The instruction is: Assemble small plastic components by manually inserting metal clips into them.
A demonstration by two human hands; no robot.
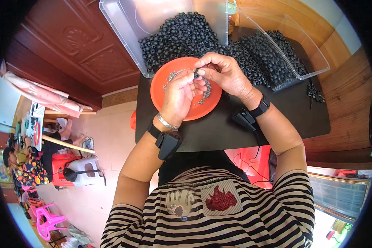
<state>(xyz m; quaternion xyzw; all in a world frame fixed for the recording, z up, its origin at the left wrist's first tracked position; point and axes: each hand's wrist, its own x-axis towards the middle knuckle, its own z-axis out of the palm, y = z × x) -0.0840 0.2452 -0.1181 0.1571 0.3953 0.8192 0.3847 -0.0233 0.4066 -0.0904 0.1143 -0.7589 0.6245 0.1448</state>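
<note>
Tabletop (211, 137), dark, with one rounded corner at the near right; bin (120, 31), clear plastic, at the far left, part-filled with a heap of black round pieces (186, 39), many showing a hole; second container (316, 75), clear plastic, at the far right, more such pieces in and beside it; plate (159, 98), orange, round, near the first bin; right hand (229, 76) and left hand (180, 93), meeting above the plate, a black device (169, 144) strapped at the left wrist, another (244, 119) at the right; bracelet (166, 122), silver-coloured, on the left wrist; small dark piece (197, 74), held over the plate, fingers of both hands pinched closed on it from either side, its exact form mostly covered; metal bits (206, 91), grey, tiny, numerous, scattered on the plate
</note>
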